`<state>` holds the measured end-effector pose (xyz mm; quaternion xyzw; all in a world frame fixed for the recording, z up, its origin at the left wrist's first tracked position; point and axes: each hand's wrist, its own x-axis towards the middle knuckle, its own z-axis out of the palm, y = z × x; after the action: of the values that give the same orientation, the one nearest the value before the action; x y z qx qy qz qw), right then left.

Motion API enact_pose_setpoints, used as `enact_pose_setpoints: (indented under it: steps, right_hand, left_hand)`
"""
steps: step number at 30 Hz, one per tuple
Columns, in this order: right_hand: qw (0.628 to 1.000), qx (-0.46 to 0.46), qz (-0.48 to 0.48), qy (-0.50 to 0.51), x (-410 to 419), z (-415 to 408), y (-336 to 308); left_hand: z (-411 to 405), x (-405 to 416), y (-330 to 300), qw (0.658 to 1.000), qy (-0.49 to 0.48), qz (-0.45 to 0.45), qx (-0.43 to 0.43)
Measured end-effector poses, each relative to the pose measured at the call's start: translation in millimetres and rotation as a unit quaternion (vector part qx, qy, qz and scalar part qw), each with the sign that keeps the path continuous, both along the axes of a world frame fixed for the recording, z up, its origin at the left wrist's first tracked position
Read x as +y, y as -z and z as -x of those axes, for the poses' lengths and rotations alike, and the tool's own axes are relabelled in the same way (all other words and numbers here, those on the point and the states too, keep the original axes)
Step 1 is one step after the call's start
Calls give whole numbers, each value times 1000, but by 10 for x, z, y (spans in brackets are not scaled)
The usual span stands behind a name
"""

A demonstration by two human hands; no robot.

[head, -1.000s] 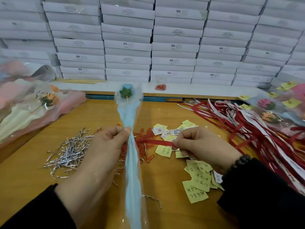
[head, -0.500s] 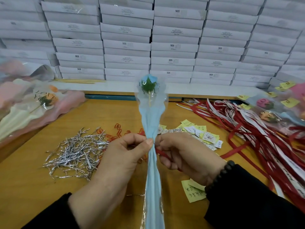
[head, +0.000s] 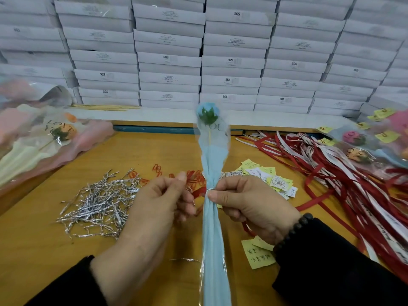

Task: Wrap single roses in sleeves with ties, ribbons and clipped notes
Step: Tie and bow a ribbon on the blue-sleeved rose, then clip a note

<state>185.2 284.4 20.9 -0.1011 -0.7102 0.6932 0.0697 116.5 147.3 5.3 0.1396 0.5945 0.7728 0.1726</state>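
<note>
A blue rose [head: 207, 111] stands upright in a clear and pale-blue sleeve [head: 212, 155] at the centre of the view. A thin silver tie [head: 209, 189] cinches the sleeve at its waist. My right hand [head: 249, 206] grips the sleeve at that tie, thumb pressed just under it. My left hand [head: 159, 202] is a little to the left of the sleeve with curled fingers pinching a red ribbon [head: 199, 191] that runs behind the sleeve. The ribbon's other part shows below my right hand.
On the orange table [head: 39, 239] lie a pile of silver ties [head: 97, 199], red paper clips [head: 157, 168], yellow notes [head: 265, 173] and a heap of red and white ribbons [head: 344, 173]. Wrapped roses [head: 355, 138] lie at right, sleeves [head: 44, 140] at left, stacked white boxes [head: 220, 62] behind.
The sleeved rose has shifted right to the centre. My right hand has come in from the ribbon to the sleeve's waist. My left hand has drawn slightly left of the sleeve.
</note>
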Motion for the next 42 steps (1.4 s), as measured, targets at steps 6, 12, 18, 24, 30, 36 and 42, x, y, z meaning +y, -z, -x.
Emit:
enact_pose_setpoints:
  steps: [6,12,18,24,30,36,42]
  right_hand:
    - [1000,3,2,22,52,6,-21]
    - [1000,-1,9,13,48,1,-23]
    - [1000,-30,-5,-4,-10,5,31]
    - [996,-73,-44,12,-47,6,53]
    - [990,-100,-103,15,-109,-22,22]
    - [978,-116,-176,3,-141,-9,62]
    - [944,-169,-281,-28,-114,8,42]
  left_hand:
    - [-59,14,-23,992,99,59,-50]
    - [-13,18,7,992,73,4,-105]
    - [19,-4,-11,990,56,-55,-116]
    - [13,3,16,998,43,-35,-35]
    - [29,4,12,991,58,10,121]
    - [24,-7,42,974,79,96,187]
    - [32,-14,110,932,91,206,285]
